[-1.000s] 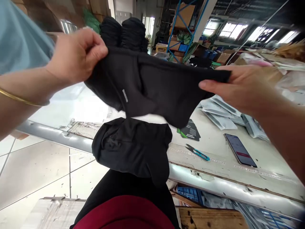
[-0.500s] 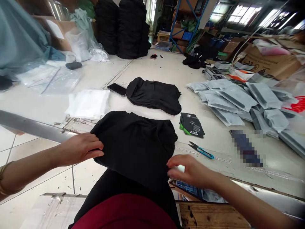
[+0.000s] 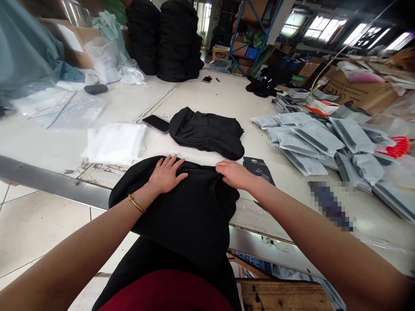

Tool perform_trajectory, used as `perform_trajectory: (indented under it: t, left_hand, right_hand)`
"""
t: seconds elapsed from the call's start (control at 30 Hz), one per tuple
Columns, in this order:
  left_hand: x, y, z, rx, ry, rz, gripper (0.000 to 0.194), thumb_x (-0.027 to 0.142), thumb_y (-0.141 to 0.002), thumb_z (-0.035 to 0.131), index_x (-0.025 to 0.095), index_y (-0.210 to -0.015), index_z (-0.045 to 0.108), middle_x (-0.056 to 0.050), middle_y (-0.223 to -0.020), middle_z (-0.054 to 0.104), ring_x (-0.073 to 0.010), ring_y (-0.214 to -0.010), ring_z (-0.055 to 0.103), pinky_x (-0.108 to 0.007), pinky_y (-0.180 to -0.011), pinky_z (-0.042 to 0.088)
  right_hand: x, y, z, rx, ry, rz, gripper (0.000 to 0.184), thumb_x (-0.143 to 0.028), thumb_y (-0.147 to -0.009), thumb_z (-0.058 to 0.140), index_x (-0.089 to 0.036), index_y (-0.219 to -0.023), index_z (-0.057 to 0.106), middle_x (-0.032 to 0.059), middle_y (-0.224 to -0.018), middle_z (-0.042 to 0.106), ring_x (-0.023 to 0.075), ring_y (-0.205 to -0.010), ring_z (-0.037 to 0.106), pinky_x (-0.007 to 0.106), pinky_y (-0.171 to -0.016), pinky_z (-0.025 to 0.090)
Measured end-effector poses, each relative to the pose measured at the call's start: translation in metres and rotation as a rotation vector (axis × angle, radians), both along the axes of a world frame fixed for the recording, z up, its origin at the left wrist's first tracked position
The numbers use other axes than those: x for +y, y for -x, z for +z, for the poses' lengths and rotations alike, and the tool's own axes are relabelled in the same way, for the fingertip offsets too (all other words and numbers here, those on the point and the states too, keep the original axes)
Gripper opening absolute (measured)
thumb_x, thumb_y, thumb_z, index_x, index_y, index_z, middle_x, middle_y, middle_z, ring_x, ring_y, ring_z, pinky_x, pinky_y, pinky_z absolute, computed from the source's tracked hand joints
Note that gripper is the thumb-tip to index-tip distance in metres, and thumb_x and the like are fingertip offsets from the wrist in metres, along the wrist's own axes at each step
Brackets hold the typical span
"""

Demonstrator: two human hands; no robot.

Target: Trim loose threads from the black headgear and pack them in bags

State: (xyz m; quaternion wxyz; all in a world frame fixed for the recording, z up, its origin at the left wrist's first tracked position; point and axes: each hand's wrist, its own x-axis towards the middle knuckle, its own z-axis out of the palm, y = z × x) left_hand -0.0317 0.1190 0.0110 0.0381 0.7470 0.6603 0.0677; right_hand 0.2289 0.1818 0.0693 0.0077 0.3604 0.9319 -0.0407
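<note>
A black stretchy cloth piece (image 3: 188, 216) lies over the near table edge and hangs toward my lap. My left hand (image 3: 167, 175) rests flat on its upper part, fingers spread. At the cloth's far right edge, my right hand (image 3: 234, 173) has its fingers pinched together on the fabric. Just beyond lies a second black cloth piece (image 3: 207, 131), folded over on itself. Printed black cards (image 3: 256, 164) are partly hidden behind my right forearm. The scissors are almost wholly covered by that arm.
Left of the cloth sit white sheets or bags (image 3: 113, 141) and a phone (image 3: 156, 123). Filled grey packets (image 3: 311, 138) are heaped at the right. Tall black fabric stacks (image 3: 178, 43) stand at the back. A metal strip (image 3: 55, 181) runs along the table's front edge.
Both hands have moved from the near sides of the cloth to its far edge. My left hand now lies flat on top, and my right hand has taken hold of the fabric.
</note>
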Motion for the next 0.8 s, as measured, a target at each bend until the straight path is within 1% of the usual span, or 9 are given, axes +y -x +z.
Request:
perform_trajectory:
  t: [0.1, 0.2, 0.27, 0.37, 0.43, 0.57, 0.63, 0.7, 0.8]
  left_hand:
    - [-0.002, 0.003, 0.000, -0.019, -0.008, 0.003, 0.068, 0.064, -0.087, 0.028, 0.024, -0.141, 0.033, -0.011, -0.149, 0.028, -0.0293, -0.137, 0.022, -0.049, -0.110, 0.018]
    - [-0.004, 0.002, 0.002, -0.034, -0.008, 0.014, 0.070, 0.066, -0.086, 0.029, 0.023, -0.141, 0.033, -0.011, -0.149, 0.027, -0.0301, -0.137, 0.022, -0.049, -0.110, 0.018]
    - [-0.003, 0.003, 0.003, -0.072, -0.015, 0.032, 0.070, 0.066, -0.086, 0.028, 0.022, -0.141, 0.033, -0.011, -0.149, 0.029, -0.0299, -0.137, 0.023, -0.048, -0.110, 0.019]
    - [0.002, 0.004, 0.009, -0.188, -0.042, 0.126, 0.060, 0.056, -0.091, 0.024, 0.020, -0.137, 0.038, -0.012, -0.138, 0.045, -0.0282, -0.129, 0.038, -0.045, -0.106, 0.028]
    - [0.007, 0.006, 0.016, -0.206, -0.070, 0.204, 0.050, 0.047, -0.092, 0.031, 0.019, -0.131, 0.046, -0.012, -0.123, 0.057, -0.0286, -0.117, 0.049, -0.046, -0.101, 0.034]
    - [0.017, 0.010, 0.033, -0.189, -0.144, 0.197, 0.027, 0.032, -0.086, 0.046, 0.023, -0.105, 0.063, -0.008, -0.102, 0.064, -0.0270, -0.103, 0.056, -0.045, -0.096, 0.038]
    - [0.019, 0.014, 0.038, -0.250, -0.257, 0.216, 0.025, 0.031, -0.086, 0.044, 0.022, -0.100, 0.063, -0.007, -0.100, 0.063, -0.0252, -0.100, 0.056, -0.041, -0.094, 0.041]
    - [0.019, 0.018, 0.038, -0.268, -0.311, 0.281, 0.028, 0.033, -0.087, 0.043, 0.021, -0.104, 0.061, -0.009, -0.101, 0.062, -0.0261, -0.100, 0.056, -0.041, -0.091, 0.043]
    - [0.013, 0.018, 0.032, -0.169, -0.215, 0.337, 0.039, 0.035, -0.087, 0.045, 0.017, -0.121, 0.054, -0.015, -0.119, 0.056, -0.0319, -0.113, 0.050, -0.048, -0.096, 0.038]
  right_hand:
    - [0.003, -0.019, -0.001, 0.035, -0.109, -0.220, 0.011, -0.013, -0.075, 0.049, -0.018, -0.073, 0.059, 0.0085, -0.085, 0.065, 0.0227, -0.084, 0.059, 0.029, -0.063, 0.037]
    - [0.002, -0.041, -0.014, 0.064, -0.169, -0.479, 0.023, -0.024, -0.083, 0.043, -0.018, -0.064, 0.054, 0.0093, -0.067, 0.061, 0.0233, -0.067, 0.058, 0.029, -0.054, 0.030]
    - [-0.001, -0.053, -0.024, 0.077, -0.144, -0.568, 0.028, -0.030, -0.083, 0.047, -0.019, -0.058, 0.051, 0.0064, -0.057, 0.057, 0.0211, -0.059, 0.055, 0.028, -0.052, 0.028]
    - [-0.005, -0.058, -0.028, 0.125, -0.118, -0.592, 0.030, -0.037, -0.086, 0.045, -0.019, -0.062, 0.051, 0.0039, -0.060, 0.058, 0.0177, -0.059, 0.055, 0.027, -0.054, 0.031]
    - [-0.006, -0.051, -0.024, 0.244, -0.038, -0.600, 0.031, -0.042, -0.088, 0.040, -0.019, -0.074, 0.055, 0.0033, -0.070, 0.063, 0.0155, -0.062, 0.056, 0.026, -0.058, 0.036]
    - [-0.005, -0.028, -0.021, 0.453, 0.152, -0.609, 0.021, -0.039, -0.080, 0.052, -0.019, -0.084, 0.058, 0.0025, -0.077, 0.065, 0.0141, -0.061, 0.057, 0.025, -0.060, 0.042]
    - [-0.003, -0.021, -0.024, 0.480, 0.111, -0.624, 0.015, -0.032, -0.078, 0.052, -0.020, -0.085, 0.057, 0.0018, -0.074, 0.064, 0.0144, -0.063, 0.057, 0.026, -0.063, 0.043]
    - [-0.001, -0.020, -0.030, 0.514, 0.055, -0.645, 0.017, -0.028, -0.078, 0.049, -0.020, -0.090, 0.056, 0.0029, -0.079, 0.064, 0.0154, -0.066, 0.058, 0.028, -0.066, 0.045]
    - [-0.002, -0.024, -0.033, 0.509, 0.004, -0.654, 0.029, -0.027, -0.076, 0.053, -0.016, -0.102, 0.056, 0.0112, -0.101, 0.063, 0.0217, -0.080, 0.061, 0.035, -0.073, 0.048]
